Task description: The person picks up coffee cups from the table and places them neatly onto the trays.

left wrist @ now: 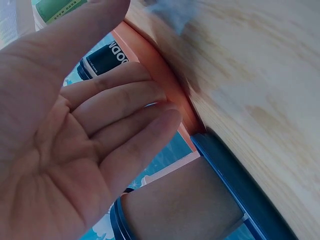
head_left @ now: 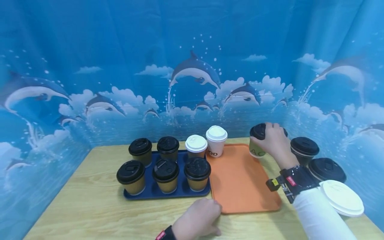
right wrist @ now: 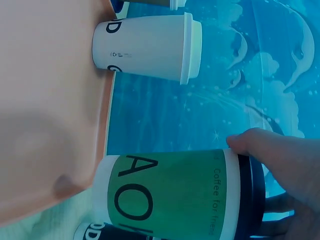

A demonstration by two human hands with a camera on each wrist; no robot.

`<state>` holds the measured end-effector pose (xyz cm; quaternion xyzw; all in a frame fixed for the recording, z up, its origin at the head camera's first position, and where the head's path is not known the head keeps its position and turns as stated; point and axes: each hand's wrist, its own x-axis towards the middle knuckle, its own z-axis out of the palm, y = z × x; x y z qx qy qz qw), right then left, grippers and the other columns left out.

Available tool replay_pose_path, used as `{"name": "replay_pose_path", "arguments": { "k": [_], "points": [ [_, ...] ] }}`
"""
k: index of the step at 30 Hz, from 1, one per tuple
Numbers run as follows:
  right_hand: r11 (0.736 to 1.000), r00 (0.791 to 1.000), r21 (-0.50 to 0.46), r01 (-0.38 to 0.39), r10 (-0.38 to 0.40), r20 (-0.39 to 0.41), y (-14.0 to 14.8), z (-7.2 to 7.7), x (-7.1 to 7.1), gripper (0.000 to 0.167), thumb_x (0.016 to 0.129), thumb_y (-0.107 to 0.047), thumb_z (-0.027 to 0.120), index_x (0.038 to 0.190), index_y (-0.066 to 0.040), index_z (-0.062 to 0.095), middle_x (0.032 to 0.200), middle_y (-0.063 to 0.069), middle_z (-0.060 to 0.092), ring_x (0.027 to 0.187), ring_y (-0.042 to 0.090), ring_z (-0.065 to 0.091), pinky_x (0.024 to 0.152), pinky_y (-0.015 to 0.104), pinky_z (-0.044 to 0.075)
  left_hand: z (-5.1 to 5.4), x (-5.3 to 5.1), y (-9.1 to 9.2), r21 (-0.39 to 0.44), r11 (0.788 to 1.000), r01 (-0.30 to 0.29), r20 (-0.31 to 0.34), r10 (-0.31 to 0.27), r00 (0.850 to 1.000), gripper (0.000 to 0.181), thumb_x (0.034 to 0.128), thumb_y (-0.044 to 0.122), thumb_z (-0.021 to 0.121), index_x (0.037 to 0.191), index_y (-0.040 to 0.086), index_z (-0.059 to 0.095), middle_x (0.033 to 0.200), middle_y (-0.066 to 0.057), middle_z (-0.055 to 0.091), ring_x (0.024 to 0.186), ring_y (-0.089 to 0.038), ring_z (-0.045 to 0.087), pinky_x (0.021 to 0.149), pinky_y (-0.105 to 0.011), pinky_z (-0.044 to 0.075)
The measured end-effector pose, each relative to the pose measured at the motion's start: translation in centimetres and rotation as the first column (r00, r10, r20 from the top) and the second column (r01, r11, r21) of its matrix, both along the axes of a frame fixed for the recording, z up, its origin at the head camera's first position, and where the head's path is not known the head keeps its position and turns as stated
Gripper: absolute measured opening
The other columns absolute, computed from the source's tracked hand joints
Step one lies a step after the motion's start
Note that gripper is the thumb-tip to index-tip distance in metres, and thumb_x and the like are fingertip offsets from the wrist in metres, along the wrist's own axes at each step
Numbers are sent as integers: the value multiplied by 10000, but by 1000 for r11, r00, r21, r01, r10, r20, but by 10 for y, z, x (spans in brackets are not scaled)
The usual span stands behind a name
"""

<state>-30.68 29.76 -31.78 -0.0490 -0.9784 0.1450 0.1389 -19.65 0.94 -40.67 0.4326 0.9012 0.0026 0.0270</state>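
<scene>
My right hand (head_left: 274, 141) grips a green cup (head_left: 255, 149) by its black lid, at the back right corner of the orange tray (head_left: 240, 180). In the right wrist view the thumb and fingers of the right hand (right wrist: 287, 180) lie around the lid of the green cup (right wrist: 170, 195). A white cup (head_left: 216, 141) with a white lid stands at the tray's back left corner. My left hand (head_left: 199, 216) is beside the orange tray's front left corner; its palm shows in the left wrist view, fingers loosely bent, holding nothing.
A blue tray (head_left: 153, 193) on the left holds several brown cups with black lids and one with a white lid (head_left: 196, 144). Right of the orange tray stand black-lidded cups (head_left: 304, 150) and a white-lidded one (head_left: 342, 198). A dolphin-print curtain (head_left: 135, 66) surrounds the table (head_left: 90, 206).
</scene>
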Motion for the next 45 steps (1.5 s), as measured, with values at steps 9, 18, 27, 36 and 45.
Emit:
{"name": "replay_pose_path", "arguments": {
  "k": [9, 18, 27, 36, 45],
  "points": [
    [999, 999, -5, -38, 38, 20, -14, -6, -27, 909, 910, -474, 710, 1472, 141, 344, 1375, 403, 393, 1273, 567, 404, 921, 718, 455, 0, 0, 3, -5, 1000, -9, 11, 9, 1000, 341, 736, 456, 891, 784, 205, 665, 686, 131, 489, 597, -23, 432, 543, -206, 379],
    [999, 996, 4, -47, 46, 70, -16, -22, -54, 907, 911, -467, 710, 1471, 146, 343, 1387, 398, 393, 1282, 561, 412, 942, 693, 460, 1, 1, 3, 4, 1000, -30, 11, 30, 999, 353, 722, 429, 903, 725, 206, 630, 663, 130, 484, 579, -31, 434, 541, -207, 386],
    [999, 996, 1, -39, 39, 78, -18, -27, -64, 895, 915, -460, 708, 1464, 148, 348, 1380, 397, 407, 1277, 557, 420, 946, 687, 462, 3, -2, 5, -3, 998, -59, 132, 59, 989, 338, 743, 328, 897, 694, 182, 596, 665, 110, 489, 575, -52, 444, 546, -215, 390],
    [999, 994, -1, -38, 38, 99, -17, -32, -66, 909, 924, -459, 704, 1461, 169, 323, 1372, 407, 388, 1281, 560, 404, 962, 663, 467, 0, 0, 6, 4, 999, -39, 56, 39, 998, 386, 719, 353, 904, 668, 197, 556, 673, 119, 508, 580, -32, 456, 533, -206, 396],
    [998, 994, -27, -55, 57, 92, -17, -30, -59, 890, 937, -453, 684, 1476, 152, 317, 1393, 401, 361, 1292, 566, 387, 984, 690, 436, -1, 0, 4, 6, 999, -31, 16, 31, 999, 412, 714, 391, 909, 650, 206, 547, 650, 127, 477, 580, -25, 452, 519, -208, 388]
  ]
}}
